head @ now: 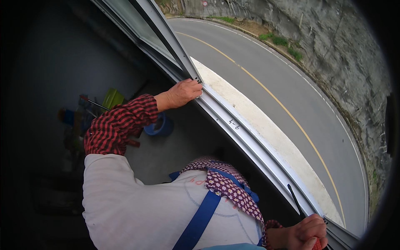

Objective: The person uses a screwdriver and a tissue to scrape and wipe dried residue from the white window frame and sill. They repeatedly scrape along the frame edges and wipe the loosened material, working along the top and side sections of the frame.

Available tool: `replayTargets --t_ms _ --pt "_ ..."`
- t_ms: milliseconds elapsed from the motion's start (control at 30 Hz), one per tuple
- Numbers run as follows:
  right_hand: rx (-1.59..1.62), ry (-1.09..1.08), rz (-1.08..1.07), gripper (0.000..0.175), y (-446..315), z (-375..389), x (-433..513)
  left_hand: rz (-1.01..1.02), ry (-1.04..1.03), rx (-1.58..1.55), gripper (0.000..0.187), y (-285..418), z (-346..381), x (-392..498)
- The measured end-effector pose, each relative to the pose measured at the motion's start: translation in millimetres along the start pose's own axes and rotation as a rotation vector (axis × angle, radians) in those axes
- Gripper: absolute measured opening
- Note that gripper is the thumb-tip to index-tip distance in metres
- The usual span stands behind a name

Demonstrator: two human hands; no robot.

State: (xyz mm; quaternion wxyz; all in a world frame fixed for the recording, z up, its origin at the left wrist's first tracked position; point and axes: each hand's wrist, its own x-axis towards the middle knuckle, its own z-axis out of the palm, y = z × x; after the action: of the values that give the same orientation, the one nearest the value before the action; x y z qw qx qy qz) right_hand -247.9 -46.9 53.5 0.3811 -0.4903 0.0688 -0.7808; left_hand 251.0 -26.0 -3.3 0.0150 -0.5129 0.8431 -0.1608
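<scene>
My left hand (187, 90) is curled at the lower corner of a grey metal-framed window sash (179, 47), over the sill track. Something small and pale shows under its fingertips; I cannot tell whether it is held. At the lower right, my right hand (307, 232) is closed around a slim tool (295, 198) with a black shaft and a flattened tip. A bit of red, perhaps its handle, shows beneath the fingers. The tool's tip is over the white metal window track (250, 140), which has long grooves and a handwritten mark.
Outside, a pale concrete ledge (237, 100) runs along the window above a curved road (265, 72) and a rock wall (347, 53). Inside, on the dim floor, are a blue bucket (159, 125), a yellow-green container (113, 98) and blurred clutter.
</scene>
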Motion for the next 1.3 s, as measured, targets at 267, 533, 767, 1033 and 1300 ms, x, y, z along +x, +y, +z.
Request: replayTargets --t_ms 267,533,767,1033,1300 --pt "-0.015 -0.087 0.134 0.035 -4 -13 -6 -0.209 0.058 -0.013 0.026 2 2 -19" --pt "-0.115 -0.197 0.145 0.039 -2 -15 -3 -0.442 0.063 0.010 0.028 -12 14 -37" --pt "-0.178 -0.051 0.201 0.019 0 -10 -1 -0.594 0.113 -0.156 0.025 19 0 -12" --pt "-0.213 -0.242 0.238 0.055 5 -15 23 -0.492 0.088 -0.420 0.030 76 -37 19" --pt "-0.108 -0.179 0.272 0.052 5 -12 34 -0.842 0.184 -0.119 0.024 9 -62 -31"
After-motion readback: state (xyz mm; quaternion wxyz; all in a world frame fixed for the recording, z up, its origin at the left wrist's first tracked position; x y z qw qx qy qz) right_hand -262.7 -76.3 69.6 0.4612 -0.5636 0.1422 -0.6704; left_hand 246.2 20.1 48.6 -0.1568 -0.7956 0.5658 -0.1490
